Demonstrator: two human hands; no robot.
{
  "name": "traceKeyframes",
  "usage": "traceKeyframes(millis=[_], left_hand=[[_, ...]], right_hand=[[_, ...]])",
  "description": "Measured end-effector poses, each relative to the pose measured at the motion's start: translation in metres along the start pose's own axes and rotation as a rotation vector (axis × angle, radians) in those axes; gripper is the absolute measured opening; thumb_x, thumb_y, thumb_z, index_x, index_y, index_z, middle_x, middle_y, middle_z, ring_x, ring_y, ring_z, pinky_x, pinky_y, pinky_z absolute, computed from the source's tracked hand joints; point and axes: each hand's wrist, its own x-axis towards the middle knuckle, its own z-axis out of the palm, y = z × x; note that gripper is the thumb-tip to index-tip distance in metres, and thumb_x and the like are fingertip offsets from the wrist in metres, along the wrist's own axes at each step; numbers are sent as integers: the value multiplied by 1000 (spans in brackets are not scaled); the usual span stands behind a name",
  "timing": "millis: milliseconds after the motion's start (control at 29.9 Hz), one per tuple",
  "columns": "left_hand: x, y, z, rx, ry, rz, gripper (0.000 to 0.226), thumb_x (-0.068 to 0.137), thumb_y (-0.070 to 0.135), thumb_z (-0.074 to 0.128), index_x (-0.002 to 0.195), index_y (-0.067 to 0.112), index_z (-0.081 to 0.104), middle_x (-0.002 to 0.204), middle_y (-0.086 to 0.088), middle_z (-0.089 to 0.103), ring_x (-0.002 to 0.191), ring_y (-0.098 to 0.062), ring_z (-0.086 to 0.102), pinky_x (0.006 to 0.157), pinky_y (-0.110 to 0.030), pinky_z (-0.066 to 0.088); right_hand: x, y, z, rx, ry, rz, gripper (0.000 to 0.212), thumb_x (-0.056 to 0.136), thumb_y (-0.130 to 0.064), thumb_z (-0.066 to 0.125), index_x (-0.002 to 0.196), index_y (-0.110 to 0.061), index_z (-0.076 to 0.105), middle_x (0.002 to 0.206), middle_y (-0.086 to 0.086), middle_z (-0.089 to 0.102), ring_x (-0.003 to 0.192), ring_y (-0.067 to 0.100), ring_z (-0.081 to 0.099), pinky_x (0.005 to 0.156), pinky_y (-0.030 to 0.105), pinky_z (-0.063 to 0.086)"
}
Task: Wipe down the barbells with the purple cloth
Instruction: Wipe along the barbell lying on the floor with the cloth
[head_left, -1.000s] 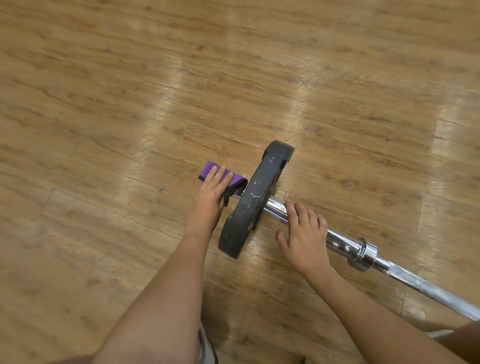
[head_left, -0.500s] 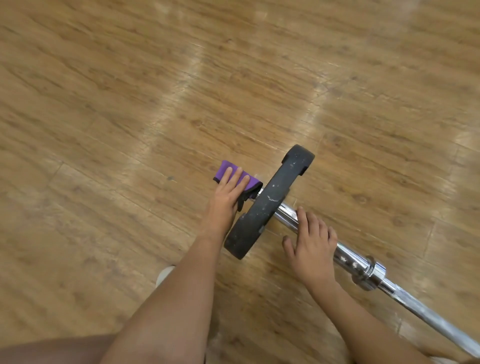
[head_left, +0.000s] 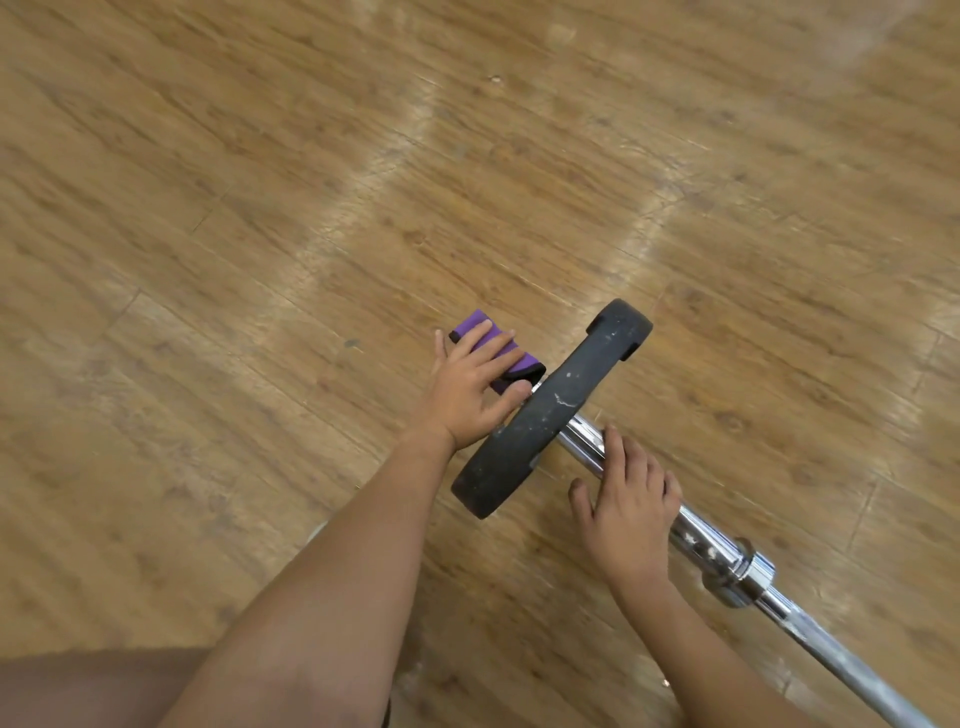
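Left hand (head_left: 470, 387) grips the purple cloth (head_left: 475, 323): four fingers lie across the top of it and the thumb presses in from the near side, just beside the plate. The cloth is folded into a narrow pad, bright purple with a dark edge along its right end. It sits at the outer tip of the barbell (head_left: 841, 662), left of the plate, and covers the bar end, so no metal shows under it. Only its far corner and the strip by the thumb are visible; the fingers hide the rest.

Next to the right, the black plate (head_left: 550, 410) stands on edge on the wood floor (head_left: 260, 208). It is matte, scuffed and flecked with white marks, with notches in its rim.

Right of the plate, the chrome sleeve (head_left: 582, 434) comes out shiny and bright. Right hand (head_left: 628, 509) rests on it, palm down, fingers loosely laid across the top, thumb spread out on the near side, not closed around it.

Past that hand sits a chrome collar (head_left: 745, 571). Beyond it the thinner, duller shaft runs off to the lower right edge. The whole bar lies diagonally on the floor.
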Motion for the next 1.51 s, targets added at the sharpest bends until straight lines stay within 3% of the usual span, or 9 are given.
traceKeyframes(millis=[201,468,669,769,836,937,1171,1305,1505], left_hand=[[23,6,1,252,9,61,39,96,54,48,112,29,73,106,2,60,102,-26,49,109,-66,28],[4,-8,-1,222,-114,118,54,102,41,39,146,12,51,152,-7,47,144,-27,34,110,-44,43],[6,-5,4,178,-135,-17,84,74,-21,69,150,5,43,160,-10,37,150,-26,27,108,-45,47],[4,-2,7,210,-121,82,66,85,-8,65,147,2,46,156,-14,42,147,-29,34,111,-52,43],[3,-4,0,253,-139,180,49,103,26,45,147,7,48,155,-10,44,148,-27,34,116,-57,33],[2,-5,-12,327,-187,189,73,104,61,10,150,17,46,158,-3,41,149,-22,32,120,-62,10],[18,-12,-23,448,-226,362,63,102,54,25,140,15,56,141,-2,57,137,-23,47,123,-56,11],[30,-15,-30,401,-367,432,66,98,57,29,144,14,49,144,-2,52,139,-22,42,114,-47,33],[22,-19,-29,382,-386,371,64,99,45,34,156,15,32,161,-8,33,152,-25,23,120,-44,28]], right_hand=[[-2,-2,1,3,-8,11,68,85,-37,55,148,-13,45,134,10,56,120,31,52,105,50,32],[-4,-3,2,6,5,18,66,85,-35,58,147,-12,47,134,11,56,119,31,52,105,51,32],[-1,-3,-1,10,-8,27,65,87,-35,55,148,-13,45,136,10,56,121,30,52,106,50,31],[0,-2,-1,4,-12,27,65,87,-36,53,148,-13,44,135,10,56,120,30,52,105,50,32],[0,-2,0,1,-11,26,66,87,-36,52,148,-13,45,134,10,56,119,31,53,105,50,32],[-1,-3,0,0,-6,32,66,86,-35,54,148,-14,45,134,10,56,120,30,52,105,50,32],[-1,-4,1,-9,-8,31,67,86,-34,55,148,-14,45,135,10,56,121,30,51,107,50,31],[-1,-5,2,-13,-6,40,66,85,-34,55,147,-13,46,135,11,56,120,31,53,106,50,31],[-2,-5,1,-2,-25,45,66,86,-34,53,149,-14,44,135,9,55,121,29,51,108,50,30]])
